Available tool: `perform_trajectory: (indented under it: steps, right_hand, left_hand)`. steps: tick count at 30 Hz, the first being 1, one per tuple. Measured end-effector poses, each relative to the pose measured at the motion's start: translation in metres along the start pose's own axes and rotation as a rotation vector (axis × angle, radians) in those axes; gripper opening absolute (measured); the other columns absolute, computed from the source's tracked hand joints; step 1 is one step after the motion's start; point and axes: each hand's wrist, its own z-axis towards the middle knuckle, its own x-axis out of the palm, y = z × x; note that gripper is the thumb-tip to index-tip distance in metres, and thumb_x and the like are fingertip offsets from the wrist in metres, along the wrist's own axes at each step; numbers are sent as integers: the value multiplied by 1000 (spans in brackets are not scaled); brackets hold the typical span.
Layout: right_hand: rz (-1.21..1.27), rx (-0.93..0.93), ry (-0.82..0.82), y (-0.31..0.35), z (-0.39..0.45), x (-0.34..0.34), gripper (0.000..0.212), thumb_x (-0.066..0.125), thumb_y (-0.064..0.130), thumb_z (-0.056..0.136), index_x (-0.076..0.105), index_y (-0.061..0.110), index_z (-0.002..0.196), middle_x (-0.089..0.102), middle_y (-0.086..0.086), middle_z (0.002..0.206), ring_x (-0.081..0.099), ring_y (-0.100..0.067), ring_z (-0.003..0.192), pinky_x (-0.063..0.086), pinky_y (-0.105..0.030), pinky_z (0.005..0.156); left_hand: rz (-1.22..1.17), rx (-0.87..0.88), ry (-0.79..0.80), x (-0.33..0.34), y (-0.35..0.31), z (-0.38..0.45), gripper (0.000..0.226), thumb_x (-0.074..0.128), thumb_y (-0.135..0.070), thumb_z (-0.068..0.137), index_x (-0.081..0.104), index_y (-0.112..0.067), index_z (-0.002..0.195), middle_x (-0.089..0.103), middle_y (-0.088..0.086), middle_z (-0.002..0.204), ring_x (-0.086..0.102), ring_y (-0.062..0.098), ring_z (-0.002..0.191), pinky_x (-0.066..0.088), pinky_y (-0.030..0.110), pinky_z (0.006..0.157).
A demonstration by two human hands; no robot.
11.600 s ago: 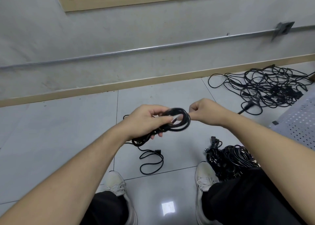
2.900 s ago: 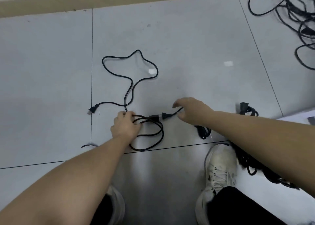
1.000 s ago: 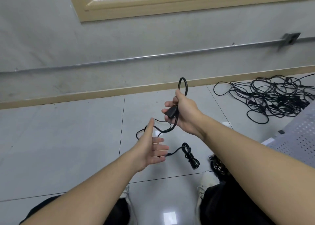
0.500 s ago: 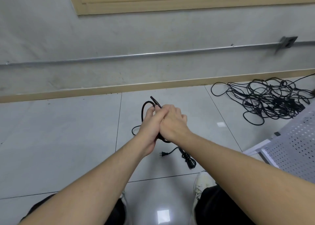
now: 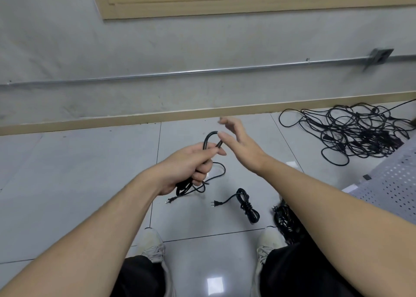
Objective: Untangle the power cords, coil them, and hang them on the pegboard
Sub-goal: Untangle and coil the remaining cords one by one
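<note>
- Our left hand (image 5: pixel 191 165) grips the cord (image 5: pixel 208 143) we are coiling, fingers curled round a few gathered loops; one bend stands up above the fist, and the rest hangs below with its plug (image 5: pixel 170 200) down at the floor
- Our right hand (image 5: pixel 242 146) holds nothing, fingers spread and relaxed just beside that upper bend, so we judge it is between wraps
- Near our feet lies a tied bundle (image 5: pixel 246 205) with its plug sticking out, and a heap of dark cords (image 5: pixel 284 220) beside our right shoe; we cannot tell whether these are neatly coiled, as our arm covers part of it
- At the right edge the perforated white board (image 5: pixel 396 184), likely the pegboard, is cut off by the frame and shows no cords on it
- Farther off, by the skirting, the tangled pile (image 5: pixel 358 132) lies untouched
- By our reckoning we are early on: a few cords coiled, one in hand, most untangling and all hanging left
</note>
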Motion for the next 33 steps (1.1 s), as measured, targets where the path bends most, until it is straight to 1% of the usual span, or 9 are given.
perform_trajectory:
  steps: [4, 8, 12, 15, 18, 21, 25, 30, 33]
  right_hand:
    - [-57, 112, 146, 2, -1, -5, 39, 51, 63, 96, 67, 31, 81, 70, 10, 93, 62, -6, 98, 40, -27, 92]
    - [342, 162, 11, 10, 0, -5, 38, 72, 31, 92, 48, 20, 66, 41, 2, 60, 37, -13, 52, 30, -25, 55]
    - [761, 157, -42, 23, 2, 3, 18, 72, 20, 89, 54, 18, 88, 60, -1, 84, 60, -12, 80, 43, -27, 71]
    - [769, 162, -120, 38, 0, 15, 37, 81, 33, 82, 58, 13, 103, 72, -13, 120, 66, -21, 115, 52, -35, 80]
    - [661, 182, -188, 46, -4, 18, 30, 81, 26, 86, 55, 16, 96, 75, -15, 114, 72, -19, 104, 54, -33, 72]
    - [602, 197, -108, 47, -8, 20, 29, 75, 27, 91, 50, 14, 99, 78, -13, 100, 75, -20, 100, 58, -38, 70]
    - [658, 213, -201, 52, -2, 24, 25, 68, 28, 97, 46, 16, 101, 72, 1, 76, 69, -22, 79, 49, -37, 62]
    - [600, 247, -247, 43, 2, 25, 48, 66, 41, 97, 42, 18, 132, 63, 0, 89, 58, -16, 71, 52, -32, 70]
    - [646, 229, -114, 32, 1, 23, 75, 51, 72, 90, 30, 32, 149, 73, -3, 112, 70, -14, 93, 58, -40, 91]
  left_hand:
    - [64, 113, -146, -5, -1, 2, 8, 60, -18, 103, 56, -19, 96, 36, -10, 56, 26, 11, 50, 28, 21, 49]
    - [2, 142, -258, -7, 5, 9, 19, 53, -25, 106, 49, -17, 89, 44, -6, 62, 30, 11, 49, 31, 22, 50]
    - [61, 120, -330, 6, 6, 15, 31, 48, -43, 106, 60, -16, 100, 64, 2, 73, 50, 13, 54, 41, 26, 58]
    - [196, 114, -369, 18, 3, 17, 33, 41, -52, 106, 65, -30, 100, 71, 7, 94, 60, 17, 67, 45, 28, 59]
    - [336, 98, -289, 23, -1, 14, 32, 33, -52, 108, 61, -37, 109, 77, -3, 107, 68, 19, 88, 49, 22, 72]
    - [268, 60, -136, 24, 3, 11, 31, 32, -48, 110, 57, -29, 113, 79, -5, 99, 68, 15, 74, 52, 30, 85]
    - [83, 79, -212, 35, 12, 18, 22, 55, -37, 104, 50, -22, 118, 69, -3, 74, 73, 23, 88, 52, 31, 72]
    - [-26, 34, -175, 28, 14, 18, 12, 60, -23, 103, 56, -14, 110, 57, -3, 72, 61, 14, 69, 62, 38, 80]
    - [-15, 109, -314, 26, 9, 18, 10, 56, -25, 105, 60, -21, 97, 49, -5, 68, 48, 10, 58, 55, 30, 60]
